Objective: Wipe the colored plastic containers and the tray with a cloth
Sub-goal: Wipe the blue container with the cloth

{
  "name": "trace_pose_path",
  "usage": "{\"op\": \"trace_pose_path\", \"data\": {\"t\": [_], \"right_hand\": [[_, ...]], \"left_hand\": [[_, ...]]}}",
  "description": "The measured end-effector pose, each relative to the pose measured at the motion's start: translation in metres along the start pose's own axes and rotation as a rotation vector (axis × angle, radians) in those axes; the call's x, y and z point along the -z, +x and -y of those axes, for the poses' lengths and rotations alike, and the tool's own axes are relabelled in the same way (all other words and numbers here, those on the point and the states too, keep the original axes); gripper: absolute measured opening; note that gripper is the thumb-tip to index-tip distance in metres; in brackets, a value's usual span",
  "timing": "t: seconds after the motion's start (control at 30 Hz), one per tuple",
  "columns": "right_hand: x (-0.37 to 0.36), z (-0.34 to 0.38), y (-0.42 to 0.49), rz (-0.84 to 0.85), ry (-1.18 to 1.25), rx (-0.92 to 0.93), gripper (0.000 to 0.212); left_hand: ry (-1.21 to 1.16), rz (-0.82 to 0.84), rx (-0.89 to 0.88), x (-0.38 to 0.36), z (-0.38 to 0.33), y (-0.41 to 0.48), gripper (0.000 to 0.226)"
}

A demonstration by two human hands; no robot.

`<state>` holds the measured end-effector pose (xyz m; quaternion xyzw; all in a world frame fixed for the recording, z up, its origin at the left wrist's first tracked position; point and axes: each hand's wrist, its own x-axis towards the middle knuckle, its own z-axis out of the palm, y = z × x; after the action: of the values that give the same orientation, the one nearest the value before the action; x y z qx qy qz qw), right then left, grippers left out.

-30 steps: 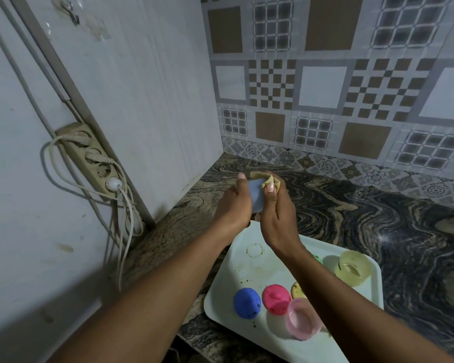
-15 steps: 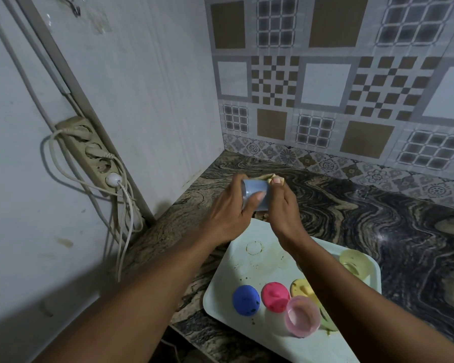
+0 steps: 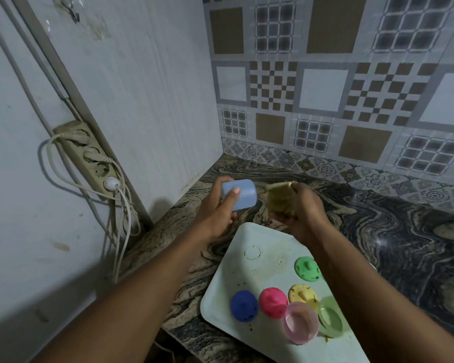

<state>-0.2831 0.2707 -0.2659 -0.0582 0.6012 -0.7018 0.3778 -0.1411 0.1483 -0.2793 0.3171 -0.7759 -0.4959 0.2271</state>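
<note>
My left hand (image 3: pixel 218 210) grips a light blue plastic container (image 3: pixel 243 193) above the counter, tilted on its side. My right hand (image 3: pixel 303 209) holds a yellowish cloth (image 3: pixel 359 199) bunched up just to the right of it, a small gap between cloth and container. Below them lies a white tray (image 3: pixel 236 279) with stains. On it sit a dark blue lid (image 3: pixel 244 305), a pink lid (image 3: pixel 273 302), a yellow lid (image 3: pixel 303 294), a green lid (image 3: pixel 307 268), a pink container (image 3: pixel 300 323) and a pale green container (image 3: pixel 330 320), partly hidden by my right forearm.
The dark marbled counter (image 3: pixel 391 231) runs into a corner between a white wall panel and a tiled back wall. A power strip (image 3: pixel 89 158) with dangling white cables hangs on the left wall. The tray's near corner overhangs the counter's front edge.
The cloth was pressed against the blue container between both hands; now my hands have parted, the left carrying the container leftward and the right drawing the cloth away to the right.
</note>
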Motion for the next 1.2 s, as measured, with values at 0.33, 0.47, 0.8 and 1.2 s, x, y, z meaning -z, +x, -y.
{"op": "trace_pose_path", "data": {"t": [0.33, 0.47, 0.8, 1.2], "right_hand": [[-0.026, -0.027, -0.023, 0.324, -0.318, 0.426, 0.044], [-0.021, -0.008, -0.020, 0.095, 0.063, -0.005, 0.030], [-0.023, -0.031, -0.019, 0.187, -0.636, 0.864, 0.042], [-0.025, -0.023, -0.011, 0.222, -0.196, 0.257, 0.042]], "left_hand": [[-0.440, -0.117, 0.237, -0.005, -0.026, 0.001, 0.050], [-0.510, -0.049, 0.273, 0.010, -0.026, 0.000, 0.030], [-0.562, -0.013, 0.206, 0.010, -0.014, 0.006, 0.049], [-0.503, 0.069, 0.175, 0.012, -0.018, 0.007, 0.056]]}}
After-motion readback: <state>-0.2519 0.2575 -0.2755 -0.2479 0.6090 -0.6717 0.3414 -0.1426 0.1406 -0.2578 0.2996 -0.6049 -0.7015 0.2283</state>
